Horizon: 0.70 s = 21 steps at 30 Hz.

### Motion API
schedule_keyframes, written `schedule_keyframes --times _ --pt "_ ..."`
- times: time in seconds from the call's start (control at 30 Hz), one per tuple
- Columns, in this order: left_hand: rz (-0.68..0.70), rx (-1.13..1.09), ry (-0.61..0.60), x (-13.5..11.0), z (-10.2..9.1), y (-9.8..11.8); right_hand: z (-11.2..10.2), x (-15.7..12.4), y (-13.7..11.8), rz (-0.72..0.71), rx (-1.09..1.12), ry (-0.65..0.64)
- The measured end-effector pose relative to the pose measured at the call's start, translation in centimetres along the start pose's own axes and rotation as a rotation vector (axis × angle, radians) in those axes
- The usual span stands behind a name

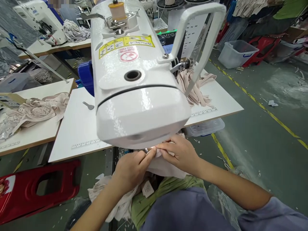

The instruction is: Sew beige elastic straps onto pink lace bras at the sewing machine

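l hand [132, 168] & r hand [181, 154] both pinch pale beige cloth piece [166, 168] btwn them, fingertips meeting just under glossy white sewing-machine head [141, 109].

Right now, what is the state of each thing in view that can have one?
left hand, pinching the pale fabric
right hand, pinching the same fabric
pale fabric, bunched under the sewing machine head
thread spool, upright on the machine
clear bin, open, no lid

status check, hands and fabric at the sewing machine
Left hand pinching pale fabric; right hand fingers on it, grip unclear. Sewing machine head hides the needle area.
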<state>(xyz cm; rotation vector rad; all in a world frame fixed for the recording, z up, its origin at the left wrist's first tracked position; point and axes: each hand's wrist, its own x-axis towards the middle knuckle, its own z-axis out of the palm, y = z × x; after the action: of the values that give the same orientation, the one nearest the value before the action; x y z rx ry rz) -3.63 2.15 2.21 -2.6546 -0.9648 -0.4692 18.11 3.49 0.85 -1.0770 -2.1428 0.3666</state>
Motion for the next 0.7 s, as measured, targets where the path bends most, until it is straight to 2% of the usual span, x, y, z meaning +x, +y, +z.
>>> schedule_keyframes --times 0.1,0.2,0.33,0.43,0.57,0.7 --pt "-0.002 0.006 -0.035 0.0 0.3 -0.4 0.6 -1.0 0.1 0.198 0.224 -0.083" --pt "-0.083 0.024 -0.053 0.4 0.1 0.8 0.9 -1.9 0.1 0.327 0.34 -0.073" --pt "-0.177 0.077 -0.008 1.4 -0.3 2.7 0.6 -1.1 0.6 0.253 0.244 -0.017" --pt "-0.233 0.124 0.005 2.0 -0.2 3.5 0.1 0.4 1.3 0.248 0.259 -0.049" --pt "-0.304 0.164 -0.04 2.2 0.2 4.0 -0.2 2.2 2.2 0.215 0.363 -0.098" --pt "-0.33 0.19 -0.035 2.1 0.6 4.3 -0.6 3.5 2.7 0.178 0.382 -0.141"
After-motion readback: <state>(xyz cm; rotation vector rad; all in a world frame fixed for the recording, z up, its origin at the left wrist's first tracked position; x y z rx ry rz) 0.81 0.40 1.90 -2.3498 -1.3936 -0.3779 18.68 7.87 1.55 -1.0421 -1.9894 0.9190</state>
